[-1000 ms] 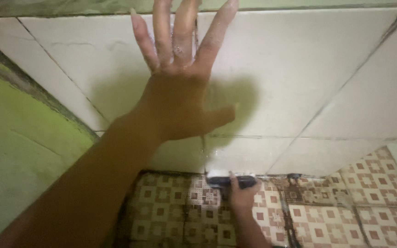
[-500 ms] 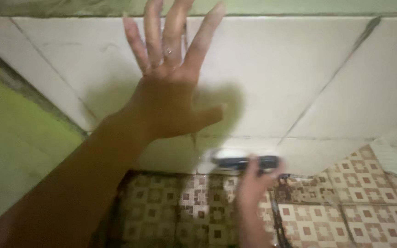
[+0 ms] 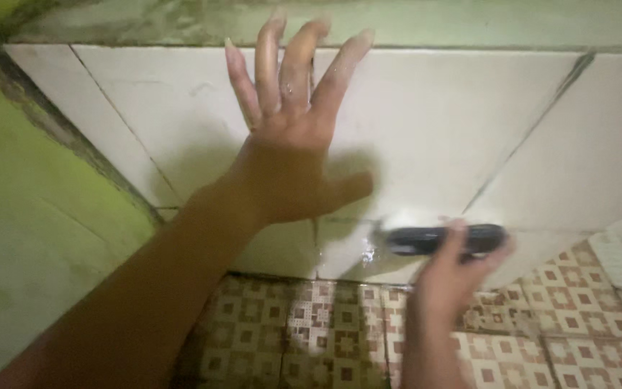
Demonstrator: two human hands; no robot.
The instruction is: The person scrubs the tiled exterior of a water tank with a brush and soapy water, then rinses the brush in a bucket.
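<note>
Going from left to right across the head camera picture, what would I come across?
Green wall → left hand spread flat on the white tiles → right hand holding a dark scrubbing brush → patterned floor tiles.

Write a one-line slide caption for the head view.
Left hand spread flat on the white tiled wall while the right hand presses a dark brush against the wet lower tiles, above a patterned floor.
</note>
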